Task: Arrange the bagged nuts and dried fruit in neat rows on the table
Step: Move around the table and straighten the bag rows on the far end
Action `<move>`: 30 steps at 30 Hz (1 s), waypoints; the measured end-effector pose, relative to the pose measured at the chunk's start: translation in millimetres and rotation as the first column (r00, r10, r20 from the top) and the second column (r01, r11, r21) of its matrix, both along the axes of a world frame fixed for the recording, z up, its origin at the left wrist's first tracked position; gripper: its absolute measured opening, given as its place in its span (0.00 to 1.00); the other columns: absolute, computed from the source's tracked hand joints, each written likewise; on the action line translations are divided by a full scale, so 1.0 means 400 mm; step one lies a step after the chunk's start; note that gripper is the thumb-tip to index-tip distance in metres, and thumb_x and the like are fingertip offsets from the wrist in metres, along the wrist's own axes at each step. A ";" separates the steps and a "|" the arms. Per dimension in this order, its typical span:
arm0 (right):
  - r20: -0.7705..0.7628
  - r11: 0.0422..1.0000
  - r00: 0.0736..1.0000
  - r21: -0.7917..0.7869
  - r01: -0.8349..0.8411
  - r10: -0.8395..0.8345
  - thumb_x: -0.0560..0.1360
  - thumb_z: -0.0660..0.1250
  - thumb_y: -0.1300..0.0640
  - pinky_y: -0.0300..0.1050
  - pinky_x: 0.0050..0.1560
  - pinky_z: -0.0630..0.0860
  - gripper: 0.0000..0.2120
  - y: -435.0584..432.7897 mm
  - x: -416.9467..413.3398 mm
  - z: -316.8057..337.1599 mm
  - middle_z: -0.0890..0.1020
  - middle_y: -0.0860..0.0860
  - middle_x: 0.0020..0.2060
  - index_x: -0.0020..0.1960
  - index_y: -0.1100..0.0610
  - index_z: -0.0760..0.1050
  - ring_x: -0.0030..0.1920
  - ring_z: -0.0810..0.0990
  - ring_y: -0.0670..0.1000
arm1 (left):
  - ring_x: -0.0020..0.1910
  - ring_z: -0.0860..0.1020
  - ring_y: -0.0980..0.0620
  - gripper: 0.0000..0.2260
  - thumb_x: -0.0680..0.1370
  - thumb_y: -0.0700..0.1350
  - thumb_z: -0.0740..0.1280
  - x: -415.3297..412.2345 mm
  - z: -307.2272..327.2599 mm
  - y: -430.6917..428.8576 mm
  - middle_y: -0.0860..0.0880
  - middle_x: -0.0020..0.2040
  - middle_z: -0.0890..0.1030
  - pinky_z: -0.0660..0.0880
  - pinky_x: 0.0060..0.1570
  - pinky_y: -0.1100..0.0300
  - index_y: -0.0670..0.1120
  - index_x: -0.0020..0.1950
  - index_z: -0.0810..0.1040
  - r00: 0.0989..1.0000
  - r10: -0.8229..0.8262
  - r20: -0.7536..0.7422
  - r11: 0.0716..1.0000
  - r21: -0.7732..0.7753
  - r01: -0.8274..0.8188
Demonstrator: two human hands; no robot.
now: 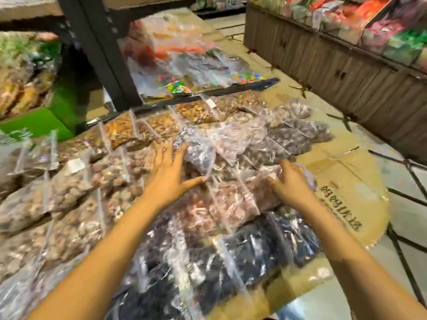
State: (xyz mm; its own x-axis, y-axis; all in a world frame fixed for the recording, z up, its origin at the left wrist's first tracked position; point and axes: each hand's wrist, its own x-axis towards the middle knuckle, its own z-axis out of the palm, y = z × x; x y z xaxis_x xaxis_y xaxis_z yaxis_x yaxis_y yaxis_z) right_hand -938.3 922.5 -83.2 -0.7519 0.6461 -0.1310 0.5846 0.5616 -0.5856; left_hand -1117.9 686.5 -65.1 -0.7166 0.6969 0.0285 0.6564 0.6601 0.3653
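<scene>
Both hands are reaching over a pile of clear bagged nuts and dried fruit spread across the counter (346,181), whose top is covered in flattened cardboard. The left hand (169,174) is lying flat and spread, fingers released, pressing on the bags just left of the reddish-brown nut bag (231,204). The right hand (292,183) is curling around that bag's right end, fingers hooking the plastic; whether it is truly gripping is hard to say through the blur. Just behind this bag, a bag of purplish dried fruit (201,153) is lying askew over its neighbours. Nearer the person, bags of dark raisins (208,262) are overlapping loosely.

The likely task now is squaring the reddish-brown bag into its row. The risk: the slick plastic is sliding easily, so a tug could drag the overlapping bags out of line, or nudge the raisin bags beside the counter's near edge onto the floor.
</scene>
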 end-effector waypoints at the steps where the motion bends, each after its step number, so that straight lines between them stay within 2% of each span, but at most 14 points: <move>1: 0.004 1.000 1.000 -0.014 -0.001 0.001 0.69 0.67 0.44 0.54 0.55 0.71 0.25 0.045 0.000 -0.003 0.77 0.60 0.53 0.61 0.56 0.69 0.57 0.72 0.63 | 0.78 0.43 0.39 0.45 0.71 0.68 0.65 -0.016 -0.003 0.040 0.42 0.80 0.44 0.46 0.75 0.42 0.51 0.79 0.49 1.000 0.012 -0.018 0.999 -0.037 -0.013; 3: 0.055 0.999 0.998 -0.032 -0.020 0.022 0.69 0.68 0.42 0.56 0.58 0.71 0.27 0.125 -0.008 0.003 0.75 0.58 0.57 0.62 0.55 0.67 0.59 0.71 0.63 | 0.77 0.46 0.37 0.46 0.70 0.67 0.68 -0.047 -0.010 0.107 0.40 0.79 0.46 0.49 0.74 0.41 0.51 0.79 0.50 0.996 0.038 -0.081 0.989 -0.138 -0.049; 6: 0.100 0.996 0.991 -0.007 -0.084 0.084 0.68 0.71 0.41 0.54 0.56 0.70 0.30 0.219 -0.056 0.002 0.73 0.60 0.59 0.61 0.57 0.66 0.60 0.71 0.63 | 0.77 0.46 0.35 0.50 0.67 0.69 0.68 -0.089 -0.018 0.177 0.38 0.79 0.46 0.49 0.74 0.39 0.51 0.79 0.45 0.992 0.026 -0.126 0.946 -0.317 -0.065; 10: 0.078 0.973 0.971 -0.062 -0.223 0.228 0.68 0.71 0.38 0.59 0.68 0.64 0.42 0.267 -0.178 0.007 0.63 0.59 0.71 0.73 0.54 0.57 0.71 0.60 0.61 | 0.77 0.43 0.35 0.59 0.59 0.72 0.69 -0.162 -0.007 0.226 0.40 0.79 0.44 0.45 0.74 0.41 0.52 0.79 0.40 0.999 -0.020 -0.047 0.886 -0.464 -0.004; 14: 0.026 0.913 0.913 -0.038 -0.406 0.407 0.64 0.74 0.39 0.57 0.72 0.59 0.48 0.275 -0.338 0.004 0.61 0.57 0.73 0.75 0.52 0.53 0.73 0.57 0.60 | 0.77 0.42 0.38 0.66 0.51 0.77 0.67 -0.239 -0.001 0.248 0.46 0.80 0.39 0.47 0.74 0.39 0.56 0.78 0.36 0.996 -0.037 0.079 0.820 -0.567 0.075; 17: 0.102 0.813 0.808 -0.019 -0.582 0.581 0.62 0.75 0.38 0.56 0.73 0.50 0.53 0.263 -0.429 -0.017 0.54 0.53 0.76 0.76 0.49 0.49 0.75 0.48 0.56 | 0.77 0.43 0.38 0.66 0.46 0.78 0.66 -0.276 -0.015 0.260 0.46 0.79 0.39 0.51 0.73 0.37 0.60 0.77 0.41 0.992 -0.018 0.126 0.815 -0.572 0.088; 19: 0.162 0.764 0.756 0.011 -0.645 0.635 0.59 0.74 0.34 0.57 0.73 0.53 0.54 0.260 -0.464 -0.039 0.51 0.50 0.77 0.76 0.48 0.50 0.75 0.50 0.56 | 0.77 0.46 0.36 0.65 0.46 0.78 0.67 -0.289 -0.021 0.267 0.46 0.80 0.41 0.53 0.72 0.36 0.60 0.77 0.44 0.994 -0.023 0.110 0.813 -0.577 0.082; 21: 0.181 0.771 0.761 0.022 -0.636 0.623 0.55 0.72 0.29 0.58 0.71 0.61 0.54 0.262 -0.482 -0.053 0.54 0.49 0.76 0.74 0.46 0.54 0.73 0.58 0.58 | 0.76 0.48 0.35 0.65 0.47 0.78 0.68 -0.298 -0.029 0.267 0.48 0.80 0.42 0.53 0.73 0.35 0.59 0.78 0.44 0.996 -0.027 0.081 0.813 -0.578 0.069; 23: 0.206 0.781 0.770 0.042 -0.623 0.604 0.52 0.70 0.26 0.59 0.69 0.64 0.56 0.262 -0.494 -0.055 0.56 0.49 0.75 0.73 0.47 0.54 0.72 0.61 0.58 | 0.77 0.49 0.36 0.65 0.49 0.79 0.68 -0.308 -0.043 0.261 0.50 0.80 0.43 0.53 0.72 0.36 0.57 0.78 0.45 0.997 -0.035 0.065 0.832 -0.550 0.065; 27: 0.215 0.787 0.785 0.097 -0.609 0.580 0.52 0.67 0.25 0.58 0.71 0.61 0.58 0.249 -0.502 -0.054 0.59 0.51 0.74 0.74 0.50 0.53 0.72 0.59 0.58 | 0.76 0.54 0.39 0.64 0.47 0.79 0.67 -0.328 -0.078 0.250 0.52 0.79 0.49 0.61 0.68 0.32 0.58 0.77 0.49 0.995 -0.007 0.098 0.879 -0.474 0.053; 30: 0.193 0.792 0.805 0.158 -0.590 0.562 0.54 0.67 0.26 0.56 0.73 0.55 0.57 0.238 -0.497 -0.048 0.61 0.53 0.72 0.74 0.52 0.54 0.72 0.57 0.57 | 0.76 0.54 0.39 0.63 0.46 0.77 0.68 -0.335 -0.079 0.251 0.53 0.78 0.50 0.60 0.67 0.30 0.59 0.76 0.51 0.988 0.033 0.151 0.919 -0.393 0.030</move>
